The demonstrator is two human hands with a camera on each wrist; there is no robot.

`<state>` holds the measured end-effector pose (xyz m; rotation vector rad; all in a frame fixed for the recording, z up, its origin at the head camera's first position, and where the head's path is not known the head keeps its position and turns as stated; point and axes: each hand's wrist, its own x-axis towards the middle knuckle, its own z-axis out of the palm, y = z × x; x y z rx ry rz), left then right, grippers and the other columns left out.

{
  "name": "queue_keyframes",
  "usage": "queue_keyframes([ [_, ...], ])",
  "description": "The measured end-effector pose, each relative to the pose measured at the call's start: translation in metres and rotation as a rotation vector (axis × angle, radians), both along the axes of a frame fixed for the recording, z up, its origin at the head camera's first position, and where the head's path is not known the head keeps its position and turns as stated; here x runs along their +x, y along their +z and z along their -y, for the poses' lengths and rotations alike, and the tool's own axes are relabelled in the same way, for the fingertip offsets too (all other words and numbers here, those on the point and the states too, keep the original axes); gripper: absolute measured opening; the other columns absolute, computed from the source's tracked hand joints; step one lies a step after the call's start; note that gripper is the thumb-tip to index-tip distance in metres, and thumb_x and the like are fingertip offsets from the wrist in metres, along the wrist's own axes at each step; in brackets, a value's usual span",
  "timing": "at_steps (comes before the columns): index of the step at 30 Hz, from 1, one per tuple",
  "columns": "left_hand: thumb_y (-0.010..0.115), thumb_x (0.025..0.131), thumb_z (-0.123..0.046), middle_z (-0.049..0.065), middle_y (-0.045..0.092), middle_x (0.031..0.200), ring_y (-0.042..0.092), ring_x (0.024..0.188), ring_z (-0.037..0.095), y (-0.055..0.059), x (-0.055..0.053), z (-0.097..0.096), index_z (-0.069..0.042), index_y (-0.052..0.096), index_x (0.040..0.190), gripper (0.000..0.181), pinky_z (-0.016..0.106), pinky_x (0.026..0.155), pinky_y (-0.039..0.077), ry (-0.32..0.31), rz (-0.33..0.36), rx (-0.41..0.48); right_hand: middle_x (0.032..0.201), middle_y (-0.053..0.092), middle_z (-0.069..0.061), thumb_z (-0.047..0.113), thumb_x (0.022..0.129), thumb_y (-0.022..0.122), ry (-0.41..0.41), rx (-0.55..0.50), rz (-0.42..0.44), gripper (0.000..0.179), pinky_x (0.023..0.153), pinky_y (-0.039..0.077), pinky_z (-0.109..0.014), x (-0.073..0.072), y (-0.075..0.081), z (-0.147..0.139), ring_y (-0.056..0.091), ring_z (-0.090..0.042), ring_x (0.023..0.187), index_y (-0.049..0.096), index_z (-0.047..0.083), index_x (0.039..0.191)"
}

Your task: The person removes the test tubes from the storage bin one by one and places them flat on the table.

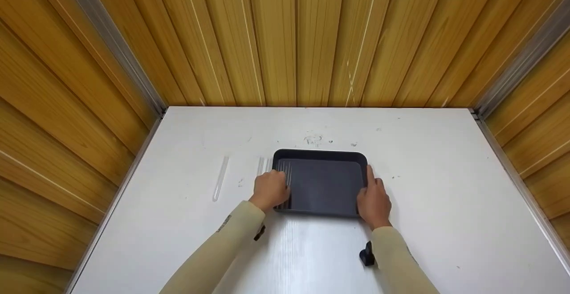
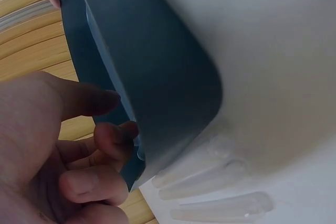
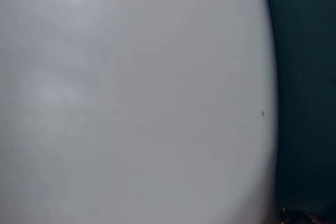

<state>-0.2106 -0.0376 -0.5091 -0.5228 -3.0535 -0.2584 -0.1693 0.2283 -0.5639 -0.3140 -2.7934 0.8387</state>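
A dark rectangular tray lies on the white table. My left hand reaches over its left end with bent fingers. In the left wrist view, the thumb and index fingertip of the left hand are close together just inside the near wall; I cannot tell whether a tube is between them. Several clear tubes lie along the tray's left side, partly hidden by that hand. My right hand holds the right wall, index finger stretched along it. In the right wrist view, only the tray's side shows beside the table.
Left of the tray lies a single clear tube, with two more clear tubes close beside the tray's left wall. Dark smudges mark the white table behind the tray. Wood-patterned panels enclose the back and sides.
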Motion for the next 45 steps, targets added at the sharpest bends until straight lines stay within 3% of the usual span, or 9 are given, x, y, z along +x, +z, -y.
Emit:
queue_keyframes([
  [24, 0.065, 0.077, -0.025, 0.005, 0.064, 0.064, 0.057, 0.052, 0.020, -0.010, 0.000, -0.011, -0.011, 0.059, 0.067, 0.018, 0.038, 0.045, 0.044, -0.003, -0.016, -0.064, 0.108, 0.050, -0.020, 0.005, 0.088, 0.042, -0.007, -0.002, -0.019, 0.061, 0.052, 0.039, -0.037, -0.001, -0.002, 0.000, 0.052, -0.026, 0.062, 0.023, 0.015, 0.144],
  [33, 0.062, 0.077, -0.021, 0.006, 0.062, 0.061, 0.056, 0.048, 0.021, -0.015, 0.002, -0.017, -0.011, 0.061, 0.067, 0.014, 0.038, 0.040, 0.042, -0.038, -0.038, -0.111, 0.104, 0.051, -0.019, 0.005, 0.087, 0.041, -0.007, 0.012, -0.021, 0.061, 0.050, 0.036, -0.034, 0.000, -0.002, 0.001, 0.051, -0.025, 0.062, 0.023, 0.015, 0.144],
  [41, 0.062, 0.076, -0.023, 0.006, 0.063, 0.065, 0.058, 0.053, 0.022, -0.016, 0.003, -0.020, -0.010, 0.063, 0.071, 0.014, 0.039, 0.043, 0.043, -0.011, -0.008, -0.134, 0.104, 0.050, -0.019, 0.004, 0.087, 0.042, -0.004, 0.003, -0.022, 0.061, 0.049, 0.036, -0.034, 0.000, -0.002, 0.000, 0.051, -0.025, 0.062, 0.023, 0.015, 0.144],
  [45, 0.063, 0.074, -0.020, 0.003, 0.058, 0.058, 0.050, 0.048, 0.016, -0.014, 0.003, -0.020, -0.012, 0.054, 0.060, 0.018, 0.036, 0.040, 0.039, -0.007, -0.016, -0.102, 0.103, 0.050, -0.018, 0.005, 0.087, 0.042, -0.004, -0.004, -0.019, 0.061, 0.050, 0.035, -0.033, 0.000, -0.002, 0.000, 0.050, -0.024, 0.061, 0.023, 0.016, 0.144],
])
